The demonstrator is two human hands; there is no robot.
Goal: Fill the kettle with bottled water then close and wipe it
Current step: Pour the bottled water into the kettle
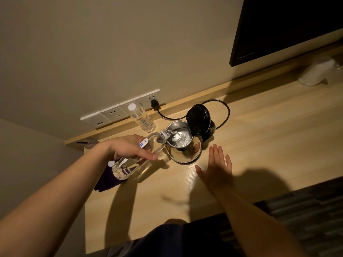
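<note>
A steel kettle [182, 153] stands on the wooden desk [259, 138] with its black lid [198, 117] flipped up. My left hand [130, 147] grips a clear water bottle [137, 160], tipped so its neck sits at the kettle's rim, and water streams into the kettle. My right hand [219, 167] lies flat on the desk just right of the kettle, fingers straight. A purple cloth [107, 180] lies under the bottle's base, with a white cap [111, 163] on it.
A second capped bottle [142, 118] stands by the wall sockets [118, 113]. The kettle's black cord [224, 112] loops to a plug [154, 103]. A dark TV screen [287, 28] hangs at upper right above a white object [315, 73].
</note>
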